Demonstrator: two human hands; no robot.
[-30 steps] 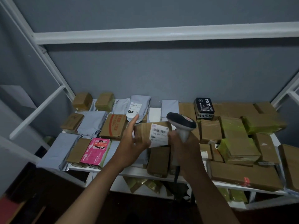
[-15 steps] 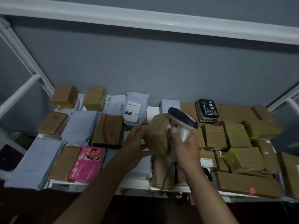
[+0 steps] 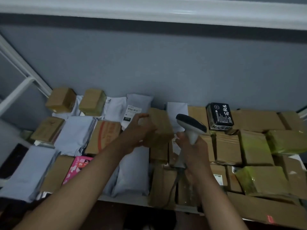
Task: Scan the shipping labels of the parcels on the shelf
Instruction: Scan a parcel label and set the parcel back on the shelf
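A small brown cardboard parcel (image 3: 160, 126) is lifted above the middle of the shelf, gripped at its left side by my left hand (image 3: 138, 130). Its label does not show; only plain brown faces are turned toward me. My right hand (image 3: 193, 152) grips the handle of a white and dark barcode scanner (image 3: 191, 125), whose head sits just right of the parcel. A grey mailer bag (image 3: 132, 110) with a white barcode label stands behind my left hand.
The white shelf (image 3: 123, 197) is packed with brown boxes, grey mailers, a pink packet (image 3: 78, 166), a black packet (image 3: 220, 116) and yellow-taped parcels (image 3: 262, 180). A white rack beam (image 3: 149, 10) runs overhead and a grey wall is behind.
The parcel in my left hand was turned, so its white label no longer faces me. It moved up and toward the back. The view tilted closer to the shelf.
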